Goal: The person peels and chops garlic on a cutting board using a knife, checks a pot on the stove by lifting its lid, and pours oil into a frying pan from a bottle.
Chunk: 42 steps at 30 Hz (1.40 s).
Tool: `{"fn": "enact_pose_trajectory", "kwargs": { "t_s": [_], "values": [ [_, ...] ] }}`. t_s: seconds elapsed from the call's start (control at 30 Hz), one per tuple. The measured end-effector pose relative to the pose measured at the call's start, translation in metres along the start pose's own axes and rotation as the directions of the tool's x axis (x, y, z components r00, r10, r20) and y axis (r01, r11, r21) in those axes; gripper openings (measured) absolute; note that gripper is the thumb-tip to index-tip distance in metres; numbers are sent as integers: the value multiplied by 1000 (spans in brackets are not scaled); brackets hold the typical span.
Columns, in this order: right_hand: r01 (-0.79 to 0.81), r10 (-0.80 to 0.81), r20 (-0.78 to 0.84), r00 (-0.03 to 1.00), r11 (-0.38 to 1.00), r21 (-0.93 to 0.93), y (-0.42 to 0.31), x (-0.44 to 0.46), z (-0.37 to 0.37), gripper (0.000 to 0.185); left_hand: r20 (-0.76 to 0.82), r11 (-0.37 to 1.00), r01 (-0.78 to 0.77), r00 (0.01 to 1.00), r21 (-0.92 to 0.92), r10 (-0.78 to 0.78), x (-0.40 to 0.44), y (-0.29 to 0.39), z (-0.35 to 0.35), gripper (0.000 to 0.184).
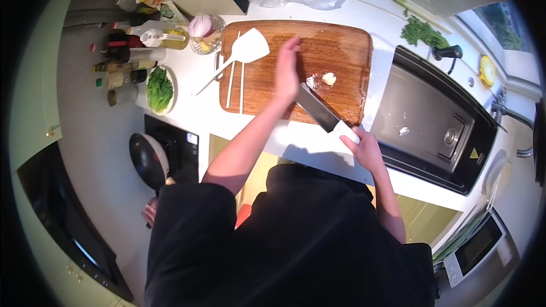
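"While the right hand (365, 150) grips down by the near edge, what are we looking at up on the wood?"

"Brown, strongly grained board (333, 40), rounded corners, glossy in patches! The garlic (329, 79), by its look, is a pale, ragged lump, sitting just right of the left hand (288, 74). Shiny wet flecks (310, 82) lie between the two."

"And the knife (318, 110)?"

"Broad grey blade, smooth white handle. Right-hand fingers are curled around that handle, thumb laid along it, and the blade slants from them up to the heel of the left hand."

"Left fingers?"

"Stretched out, close together, seen edge-on, pointing to the far side. Whether the heel touches blade or wood, I cannot tell from here."

"Crowded over there?"

"On their left, yes: a flat white spatula (250, 45) just beside them, then two thin, straight chopsticks (242, 85), both overlapping the board."

"Where's the room?"

"Right of the left fingers, past the garlic, wood runs to the raised rim; a strip of white counter (383, 51) follows, then the dark sink (418, 105). Ahead of the fingertips, more wood before the far edge. Below, the right hand sits beyond the near edge, close to the sink's corner."
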State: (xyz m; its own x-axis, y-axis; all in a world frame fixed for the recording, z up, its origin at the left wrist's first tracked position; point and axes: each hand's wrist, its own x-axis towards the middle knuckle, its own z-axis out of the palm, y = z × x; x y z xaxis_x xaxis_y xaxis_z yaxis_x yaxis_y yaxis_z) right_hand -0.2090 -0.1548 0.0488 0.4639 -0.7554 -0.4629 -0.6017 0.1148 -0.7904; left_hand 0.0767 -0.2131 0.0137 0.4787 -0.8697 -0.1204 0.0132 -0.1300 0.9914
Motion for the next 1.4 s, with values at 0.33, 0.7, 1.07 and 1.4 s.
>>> {"fn": "enact_pose_trajectory", "kwargs": {
  "t_s": [0.33, 0.7, 1.07, 1.4],
  "values": [
    [155, -259, -151, 954, 856, -493, -14, -18, -64, 27, -21, 988, 90, 996, 125, -88, -56, 18, -106, 31],
    [395, -576, 50, 816, 492, -776, -34, 139, -71, 34, -422, 886, 221, 906, 407, -32, -33, 37, -251, 17],
    [348, -646, -178, 742, 599, -721, -124, 160, -45, 24, -255, 479, 204, 966, 854, 42, 152, 57, -248, 98],
    [563, -602, 40, 798, 719, -407, -275, 300, 140, 21, -493, 759, 192, 849, 622, 189, 42, 82, -296, 98]
  ]
}}
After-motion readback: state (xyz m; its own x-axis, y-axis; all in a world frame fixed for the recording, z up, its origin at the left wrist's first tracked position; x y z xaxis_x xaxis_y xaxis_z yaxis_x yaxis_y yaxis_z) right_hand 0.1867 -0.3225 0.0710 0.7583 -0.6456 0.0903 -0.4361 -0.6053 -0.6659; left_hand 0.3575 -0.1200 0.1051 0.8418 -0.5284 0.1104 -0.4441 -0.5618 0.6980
